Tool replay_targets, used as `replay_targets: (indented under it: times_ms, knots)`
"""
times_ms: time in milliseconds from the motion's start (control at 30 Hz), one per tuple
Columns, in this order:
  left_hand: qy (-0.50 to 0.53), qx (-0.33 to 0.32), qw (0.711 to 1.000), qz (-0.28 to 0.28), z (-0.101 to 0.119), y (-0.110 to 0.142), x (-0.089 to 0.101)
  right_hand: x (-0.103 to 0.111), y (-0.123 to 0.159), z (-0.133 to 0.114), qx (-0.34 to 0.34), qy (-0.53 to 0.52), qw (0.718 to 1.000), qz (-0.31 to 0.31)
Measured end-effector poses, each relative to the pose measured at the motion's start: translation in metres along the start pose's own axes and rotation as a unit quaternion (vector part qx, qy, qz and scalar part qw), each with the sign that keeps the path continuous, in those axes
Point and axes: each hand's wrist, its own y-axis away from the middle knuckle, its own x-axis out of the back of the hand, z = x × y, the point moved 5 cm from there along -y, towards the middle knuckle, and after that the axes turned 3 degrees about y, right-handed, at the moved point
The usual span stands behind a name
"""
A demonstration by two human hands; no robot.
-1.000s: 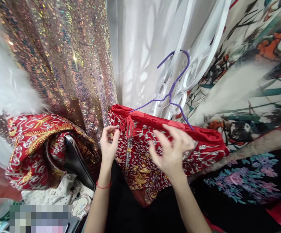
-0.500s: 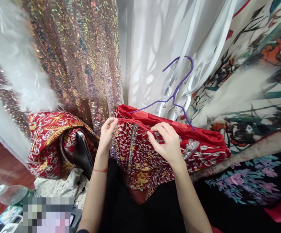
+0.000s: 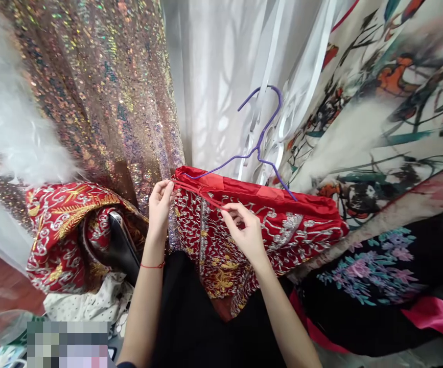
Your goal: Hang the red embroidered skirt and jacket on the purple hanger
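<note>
A red embroidered skirt (image 3: 221, 255) with silver and gold patterns hangs in front of me. Its red satin waistband (image 3: 252, 191) surrounds the lower part of a purple wire hanger (image 3: 258, 148). My left hand (image 3: 160, 204) pinches a red drawstring (image 3: 202, 193) at the waistband's left end. Toward the middle, my right hand (image 3: 244, 230) pinches the same cord between thumb and fingers. Between the two hands the cord runs fairly straight across the top of the skirt.
Left of the skirt hang a sequinned cloth (image 3: 102, 92) and white feathers (image 3: 18, 112). A folded red embroidered garment (image 3: 58, 245) lies at lower left, above a plastic bottle (image 3: 2, 327). Printed fabric (image 3: 397, 102) and a black flowered garment (image 3: 370, 271) fill the right side.
My right hand has shifted left along the drawstring, nearer my left hand, with fingers more closed. The whole view has swung slightly, moving the hanger and skirt left in the picture.
</note>
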Motion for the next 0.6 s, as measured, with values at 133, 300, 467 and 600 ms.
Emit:
replay_targets:
  times_ms: [133,300,467,600]
  knots:
    - [-0.084,-0.07,0.993,0.039,0.007,0.015,0.004,-0.001,0.003,-0.012,0.012,0.013,1.0,0.013]
    - [-0.347,-0.355,0.868,-0.028,0.039,0.048,-0.029,-0.026,-0.007,-0.013,-0.018,0.094,0.995,0.004]
    - [-0.444,-0.436,0.774,-0.121,0.043,0.043,-0.047,-0.043,-0.026,-0.016,-0.004,0.187,0.982,0.005]
    - [-0.452,-0.428,0.774,-0.117,0.037,0.03,-0.047,-0.041,-0.027,-0.018,0.017,0.183,0.983,0.002]
